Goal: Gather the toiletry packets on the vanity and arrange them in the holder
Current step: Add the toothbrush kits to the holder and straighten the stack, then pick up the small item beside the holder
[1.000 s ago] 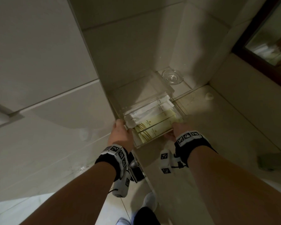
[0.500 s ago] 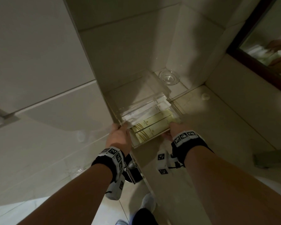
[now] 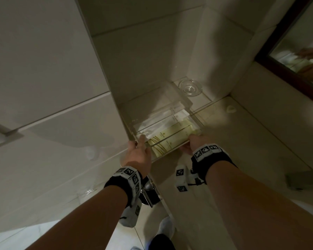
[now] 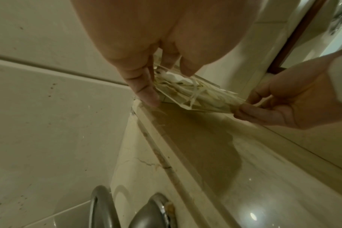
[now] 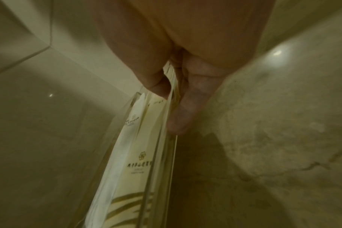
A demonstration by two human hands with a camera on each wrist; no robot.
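A clear acrylic holder (image 3: 172, 112) with several cream and white toiletry packets (image 3: 167, 137) lying flat in it sits at the vanity's far left corner against the wall. My left hand (image 3: 140, 141) grips its left end, thumb over the rim and fingers (image 4: 144, 88) underneath. My right hand (image 3: 190, 141) pinches the right end, thumb on top of the packets (image 5: 139, 154) and fingers (image 5: 185, 111) below the holder's edge (image 5: 172, 154). From the left wrist the holder (image 4: 184, 94) looks raised a little off the counter, held between both hands (image 4: 242, 109).
A small glass dish (image 3: 190, 87) stands behind the holder in the corner. A dark-framed mirror (image 3: 285, 58) runs along the right wall. A small white item (image 3: 230, 109) and a grey-green object (image 3: 305, 179) lie on the counter. A chrome fixture (image 4: 146, 212) sits below my left wrist.
My left hand has slid in onto the holder's left end, its thumb now over the rim. The right hand keeps its grip. The holder has barely shifted.
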